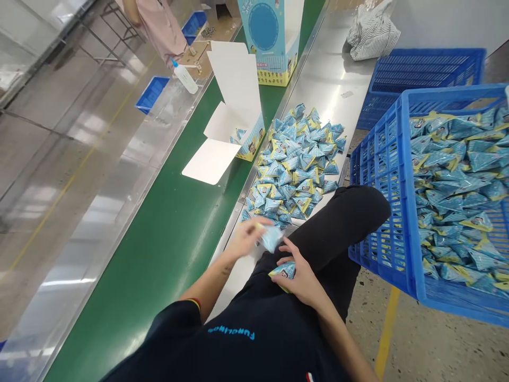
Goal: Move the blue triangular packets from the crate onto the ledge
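A blue triangular packet (272, 237), blurred, is pinched in the left hand (247, 239) near the steel ledge (338, 79); several packets (283, 271) are clasped in the right hand (299, 276) over the lap. Just beyond, a heap of packets (296, 162) is spread on the ledge. An open carton (238, 124) is seen on the green belt (159, 254) at left; a filled blue crate (392, 185) stands at right.

Your left hand (247, 237) is blurred, fingers pinched just ahead and left of your right hand (301, 276), which curls palm-down against your lap, both forearms bare and bent inward.
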`<control>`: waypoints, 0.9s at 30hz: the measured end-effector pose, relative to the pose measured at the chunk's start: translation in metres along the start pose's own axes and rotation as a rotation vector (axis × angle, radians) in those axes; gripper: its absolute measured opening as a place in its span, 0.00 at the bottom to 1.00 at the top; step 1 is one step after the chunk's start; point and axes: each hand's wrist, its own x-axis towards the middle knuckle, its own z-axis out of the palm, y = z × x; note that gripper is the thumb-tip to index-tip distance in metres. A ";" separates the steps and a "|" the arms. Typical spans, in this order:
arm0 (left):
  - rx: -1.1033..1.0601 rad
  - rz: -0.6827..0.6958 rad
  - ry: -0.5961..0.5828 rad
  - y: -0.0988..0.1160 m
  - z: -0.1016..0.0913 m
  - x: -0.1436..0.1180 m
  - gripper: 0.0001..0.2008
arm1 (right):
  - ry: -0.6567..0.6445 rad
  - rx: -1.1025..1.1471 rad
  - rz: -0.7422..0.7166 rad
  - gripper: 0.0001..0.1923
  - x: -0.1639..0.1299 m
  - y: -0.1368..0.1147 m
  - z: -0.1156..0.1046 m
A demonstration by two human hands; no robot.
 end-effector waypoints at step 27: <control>0.179 0.271 -0.113 -0.013 0.032 0.029 0.29 | 0.399 0.402 -0.242 0.20 0.003 0.008 -0.013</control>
